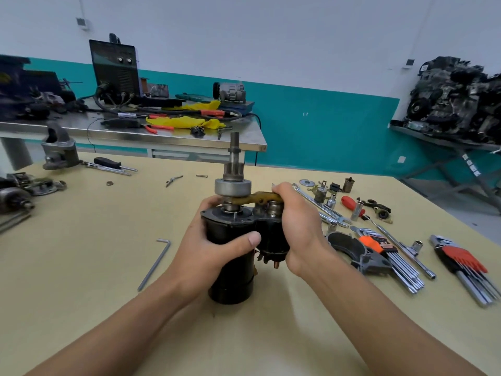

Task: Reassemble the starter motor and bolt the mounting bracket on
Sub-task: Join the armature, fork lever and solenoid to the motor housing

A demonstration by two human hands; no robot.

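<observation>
The left hand [214,248] wraps its grip round the black body of the starter motor [230,270], thumb laid across the front and fingers curled behind. The right hand [296,226] closes its grip from the right, fingertips pinching the brass-coloured shift fork [261,198] while the palm lies against the solenoid [271,237] beside the body.

The motor stands upright near the middle of the counter [81,267]. Its long axis is vertical and its pinion shaft [234,161] points up and slightly far. The fork lies crosswise just under the pinion's grey collar.

Left of the motor, apart from it, lies one loose Allen key [154,264]. To the right, close by the right wrist, sits a black end cover [348,246]. Beyond it are two hex-key sets [385,251], one red-handled screwdriver [351,204] and a long wrench [317,203]. At the far left stands one grey cast housing [58,151].
</observation>
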